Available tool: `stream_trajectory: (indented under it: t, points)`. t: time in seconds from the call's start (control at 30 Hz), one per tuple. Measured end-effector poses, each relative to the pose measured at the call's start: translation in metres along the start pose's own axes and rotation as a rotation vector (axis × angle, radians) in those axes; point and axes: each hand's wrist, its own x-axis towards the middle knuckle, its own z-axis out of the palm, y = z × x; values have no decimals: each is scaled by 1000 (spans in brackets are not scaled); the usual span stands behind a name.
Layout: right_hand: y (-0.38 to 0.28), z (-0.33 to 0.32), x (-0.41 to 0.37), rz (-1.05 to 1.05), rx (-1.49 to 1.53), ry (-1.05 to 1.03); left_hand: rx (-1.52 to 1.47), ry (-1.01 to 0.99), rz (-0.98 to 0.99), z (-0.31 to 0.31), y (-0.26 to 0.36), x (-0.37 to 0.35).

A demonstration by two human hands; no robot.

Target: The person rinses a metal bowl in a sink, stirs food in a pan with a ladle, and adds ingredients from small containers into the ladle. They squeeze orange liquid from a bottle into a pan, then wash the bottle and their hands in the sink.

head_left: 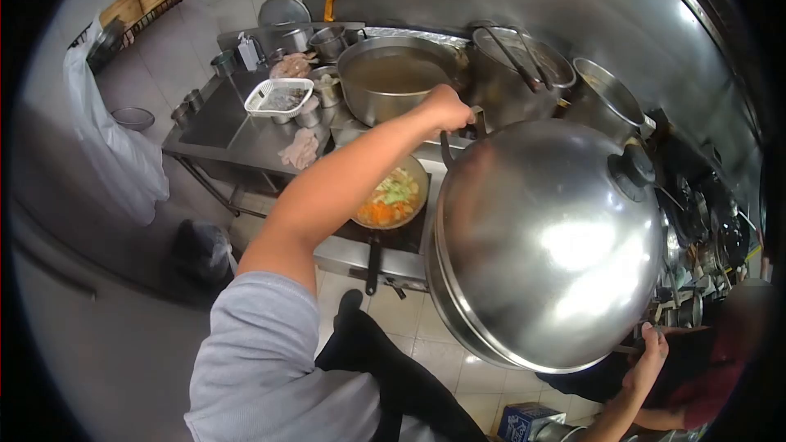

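A large steel pot with a domed lid (pixel 540 254) fills the right half of the view, lid and black knob upward. My left hand (pixel 449 109) is closed around the handle at its far left side. At its near right side, my right hand (pixel 648 358) grips the other handle, which is mostly hidden by the fingers. Left of the pot, a frying pan (pixel 391 196) with orange and green chopped vegetables sits on the stove, partly covered by my left forearm.
Behind stand a wide pot of brown liquid (pixel 393 74), a pot with tongs across it (pixel 524 65) and a tall pot (pixel 610 94). A white basket (pixel 279 98) is on the left counter. Another person in a dark red top (pixel 720 368) stands at the lower right.
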Motion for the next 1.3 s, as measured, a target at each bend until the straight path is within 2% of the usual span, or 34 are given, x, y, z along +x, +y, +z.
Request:
stream_trajectory:
  t: [0.07,0.17,0.43,0.53,0.6,0.67,0.7,0.73,0.77,0.8,0.9,0.93,0.97,1.03,1.17,1.23,1.3]
  points:
    - [-2,40,3,-132,54,3,0,-21,-17,-49,-12,18]
    - [-46,119,-13,-32,12,-22,12,-12,5,-125,-24,44]
    - [-104,333,10,-17,26,-77,123,29,19,-316,-59,183]
    - [-137,414,21,-23,39,-19,82,30,75,-373,-67,227]
    - [-145,456,46,-25,80,-74,167,117,82,-402,-71,253]
    - [-169,505,54,-46,74,-79,112,104,57,-427,-88,295]
    - [-169,528,65,-118,85,-71,62,101,29,-437,-97,316]
    - [-170,544,78,-46,53,-118,61,77,29,-444,-106,332]
    - [-167,563,89,-128,47,-83,56,103,8,-450,-113,347]
    - [-174,580,91,-52,-40,-58,50,124,-12,-453,-121,365]
    - [-175,626,106,-45,-134,23,24,127,-51,-462,-150,415]
    - [-163,637,119,-146,-106,2,30,125,-46,-465,-163,437]
    - [-164,646,124,-126,-165,3,28,96,-40,-462,-167,445]
    - [-168,663,127,-109,-226,35,-39,202,-54,-456,-173,453]
    - [-165,684,144,-56,-312,7,-31,197,-120,-449,-191,487]
    - [-162,689,150,-177,-260,-36,12,177,-107,-444,-200,502]
    - [-160,690,154,-145,-293,-32,68,137,-104,-441,-209,514]
